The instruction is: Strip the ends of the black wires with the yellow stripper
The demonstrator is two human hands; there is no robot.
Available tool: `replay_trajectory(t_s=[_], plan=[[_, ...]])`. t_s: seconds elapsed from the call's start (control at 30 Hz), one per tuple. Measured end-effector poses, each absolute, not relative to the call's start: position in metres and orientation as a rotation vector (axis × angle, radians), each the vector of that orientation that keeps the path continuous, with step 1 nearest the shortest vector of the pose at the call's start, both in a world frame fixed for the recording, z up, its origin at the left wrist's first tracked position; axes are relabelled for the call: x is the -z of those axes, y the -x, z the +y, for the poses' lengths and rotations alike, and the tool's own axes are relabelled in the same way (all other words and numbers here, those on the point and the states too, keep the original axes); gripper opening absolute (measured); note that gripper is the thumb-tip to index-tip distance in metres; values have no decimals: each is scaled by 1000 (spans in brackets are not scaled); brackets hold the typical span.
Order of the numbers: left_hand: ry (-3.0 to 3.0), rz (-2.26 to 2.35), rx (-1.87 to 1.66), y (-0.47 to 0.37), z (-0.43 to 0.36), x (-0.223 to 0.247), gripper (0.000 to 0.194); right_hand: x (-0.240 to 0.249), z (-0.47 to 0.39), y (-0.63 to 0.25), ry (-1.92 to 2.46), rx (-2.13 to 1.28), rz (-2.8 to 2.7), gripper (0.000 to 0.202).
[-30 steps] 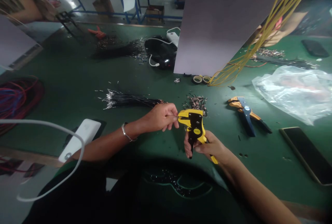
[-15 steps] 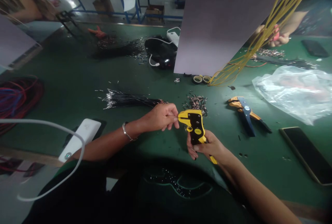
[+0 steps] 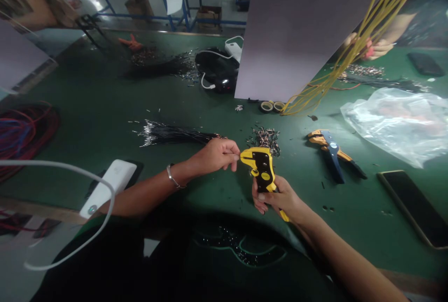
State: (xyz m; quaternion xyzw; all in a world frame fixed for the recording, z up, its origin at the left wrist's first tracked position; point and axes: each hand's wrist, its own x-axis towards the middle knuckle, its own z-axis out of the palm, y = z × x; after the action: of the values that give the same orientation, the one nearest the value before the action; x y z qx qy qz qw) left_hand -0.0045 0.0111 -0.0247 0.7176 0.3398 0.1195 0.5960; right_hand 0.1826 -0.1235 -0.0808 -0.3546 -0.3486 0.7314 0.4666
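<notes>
My right hand (image 3: 275, 194) is wrapped round the handles of a yellow and black wire stripper (image 3: 263, 164), whose jaws point left. At those jaws my left hand (image 3: 222, 155) pinches a thin wire (image 3: 235, 155); most of the wire is hidden by the fingers. Behind my left hand lies a bundle of black wires (image 3: 175, 134) with pale tips fanned out on the left. Just beyond the stripper is a small heap of short dark and coppery scraps (image 3: 266, 138).
A blue and orange wire stripper (image 3: 331, 150), a phone (image 3: 415, 208) and a clear plastic bag (image 3: 399, 122) lie to the right. Yellow wires (image 3: 336, 66) hang beside a grey panel (image 3: 297, 26). A white power bank (image 3: 108, 187) with a cable is at left. Another person's hands (image 3: 376, 49) work far right.
The wire stripper and my right hand have tilted very slightly. My left fingers have shifted a little left at the jaws. The other person's hands have moved slightly.
</notes>
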Motion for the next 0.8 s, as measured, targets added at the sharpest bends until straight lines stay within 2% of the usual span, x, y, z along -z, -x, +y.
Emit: replay_trajectory(t_s=[0.27,0.8], plan=[[-1788,838,-297,3,11,29,11,88,-124,-176,923,-1735,-833,17],[-1651,905,-377,-1,13,46,10,94,-123,-169,925,-1765,-718,16]])
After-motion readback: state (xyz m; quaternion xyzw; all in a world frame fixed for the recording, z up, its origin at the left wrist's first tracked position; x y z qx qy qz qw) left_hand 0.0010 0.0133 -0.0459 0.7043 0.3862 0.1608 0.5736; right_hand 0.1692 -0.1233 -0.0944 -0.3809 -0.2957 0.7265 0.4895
